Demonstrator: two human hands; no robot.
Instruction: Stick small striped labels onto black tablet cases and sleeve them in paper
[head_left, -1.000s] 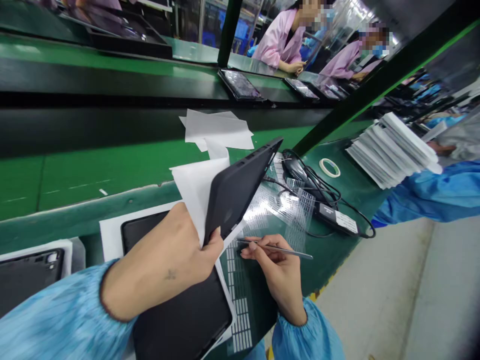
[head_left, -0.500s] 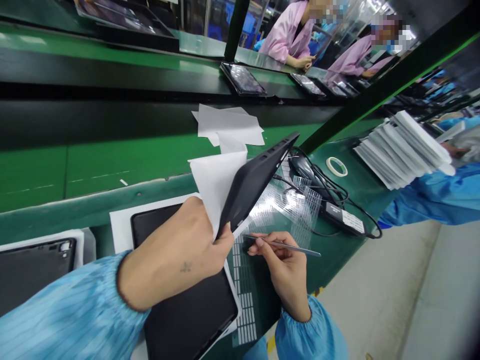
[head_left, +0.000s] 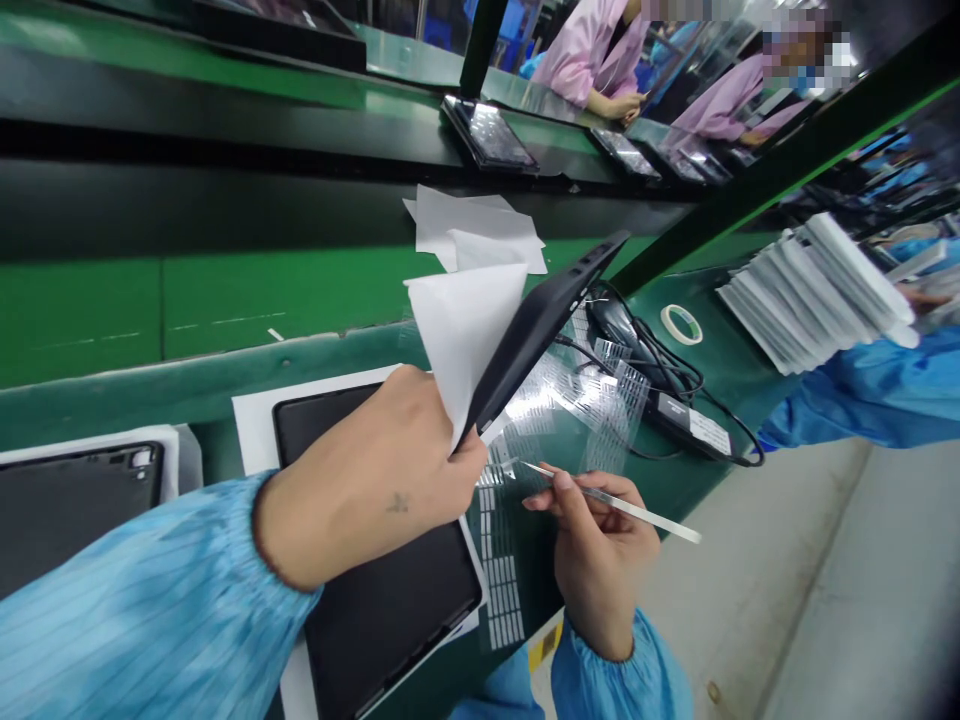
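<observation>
My left hand [head_left: 390, 475] grips a black tablet shell [head_left: 536, 325] by its lower corner together with a white sheet [head_left: 469, 325], holding both tilted up off the bench. My right hand [head_left: 596, 540] pinches metal tweezers [head_left: 607, 500]; their tip carries a small clear sticker just above a clear sheet of small white stickers [head_left: 559, 400] lying on the green bench. Another black tablet shell [head_left: 375, 590] lies flat on white paper under my left wrist.
A third shell [head_left: 67, 510] lies at the far left. Loose white sheets [head_left: 472, 230], a black scanner with cables [head_left: 645, 370], a tape roll [head_left: 681, 323] and a stack of white packs [head_left: 814, 290] sit beyond. Tablets [head_left: 487, 135] ride the belt; a blue sleeve [head_left: 862, 395] reaches in at right.
My right hand has lifted the tweezers off the sticker sheet, tip now raised with a small sticker. My left hand has raised the tilted shell slightly higher.
</observation>
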